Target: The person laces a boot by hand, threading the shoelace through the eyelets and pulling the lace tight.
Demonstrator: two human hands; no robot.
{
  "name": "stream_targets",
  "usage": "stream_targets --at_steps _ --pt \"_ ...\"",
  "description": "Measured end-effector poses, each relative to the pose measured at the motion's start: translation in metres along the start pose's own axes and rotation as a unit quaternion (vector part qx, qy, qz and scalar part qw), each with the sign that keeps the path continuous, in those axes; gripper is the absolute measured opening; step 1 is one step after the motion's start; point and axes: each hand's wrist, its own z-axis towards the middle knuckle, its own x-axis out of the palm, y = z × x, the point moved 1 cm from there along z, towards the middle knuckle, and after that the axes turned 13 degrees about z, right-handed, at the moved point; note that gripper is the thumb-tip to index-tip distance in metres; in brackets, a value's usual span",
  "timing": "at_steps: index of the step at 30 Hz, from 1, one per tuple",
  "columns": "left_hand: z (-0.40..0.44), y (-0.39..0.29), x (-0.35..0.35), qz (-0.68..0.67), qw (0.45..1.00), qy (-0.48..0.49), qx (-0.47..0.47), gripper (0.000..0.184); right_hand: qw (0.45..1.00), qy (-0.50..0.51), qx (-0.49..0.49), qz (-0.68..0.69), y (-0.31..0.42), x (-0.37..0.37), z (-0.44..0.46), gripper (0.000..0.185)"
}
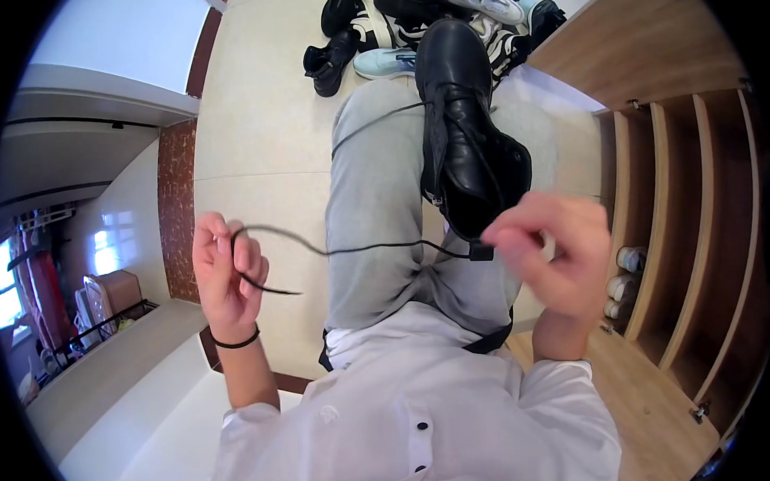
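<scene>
A black leather lace-up boot (461,111) lies over my right thigh and knee, its toe pointing away from me and its opening toward me. My left hand (233,267) is closed on a black shoelace (343,251) near its end, and a short tail hangs below the fingers. The lace runs across my legs to a small black tab (481,251) at the boot's back edge. Beside that tab is my right hand (559,247), blurred, with thumb and forefinger curled together. What lies between its fingertips cannot be made out. Another stretch of lace crosses my left knee.
Several shoes are piled on the floor beyond my knees, among them a pale blue shoe (383,64) and a small black shoe (330,64). To the right stands an open wooden shoe cabinet (669,230) with white shoes (630,262) inside. A ledge with boxes is at left.
</scene>
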Motion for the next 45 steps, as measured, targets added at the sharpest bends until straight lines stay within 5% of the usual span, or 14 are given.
stream_targets --at_steps 3,5,11,18,21,24,27,33,37,39,40,44,45 --pt "0.016 -0.010 0.050 -0.069 0.990 0.076 0.097 0.012 0.996 0.084 0.022 0.006 0.018 0.024 0.005 0.014" --pt "0.028 -0.007 0.077 -0.046 0.992 0.080 0.086 0.018 0.984 0.111 0.123 0.061 0.025 0.037 0.007 0.023" --pt "0.036 -0.003 0.111 0.003 0.993 0.115 0.036 0.023 0.997 0.041 0.060 0.018 0.006 0.048 0.003 0.030" --pt "0.025 -0.006 0.100 -0.009 0.993 0.116 0.023 0.016 0.995 0.012 0.094 0.040 -0.003 0.060 -0.001 0.023" --pt "0.025 -0.005 0.092 0.025 0.993 0.109 0.023 0.014 1.000 -0.002 0.000 0.013 -0.005 0.059 0.000 0.028" --pt "0.025 -0.006 0.090 0.027 0.994 0.102 -0.006 0.013 0.992 -0.033 0.105 0.056 0.013 0.056 0.005 0.030" --pt "0.021 -0.005 0.097 0.006 0.993 0.120 -0.017 0.011 0.988 0.060 0.136 0.038 0.013 0.057 0.005 0.023" --pt "0.023 -0.010 0.090 0.036 0.994 0.100 -0.007 0.012 0.999 0.014 0.027 0.044 -0.001 0.053 -0.005 0.023" --pt "0.028 -0.024 0.084 0.252 0.958 0.120 -0.070 0.013 1.000 -0.014 0.010 -0.012 0.001 0.044 0.003 0.020" --pt "0.039 -0.032 0.082 0.533 0.792 0.166 0.245 0.021 0.999 -0.038 -0.020 -0.020 0.001 0.042 0.006 0.019" --pt "0.049 -0.037 0.090 0.519 0.775 0.166 0.320 0.031 0.999 -0.042 -0.003 0.008 0.002 0.039 0.007 0.019" --pt "0.060 -0.043 0.133 0.380 0.856 0.225 0.270 0.035 0.999 -0.017 -0.029 -0.027 0.007 0.024 0.022 0.019" --pt "0.062 -0.050 0.140 0.337 0.890 0.275 0.139 0.042 0.999 -0.017 -0.030 -0.028 0.009 0.022 0.028 0.019"
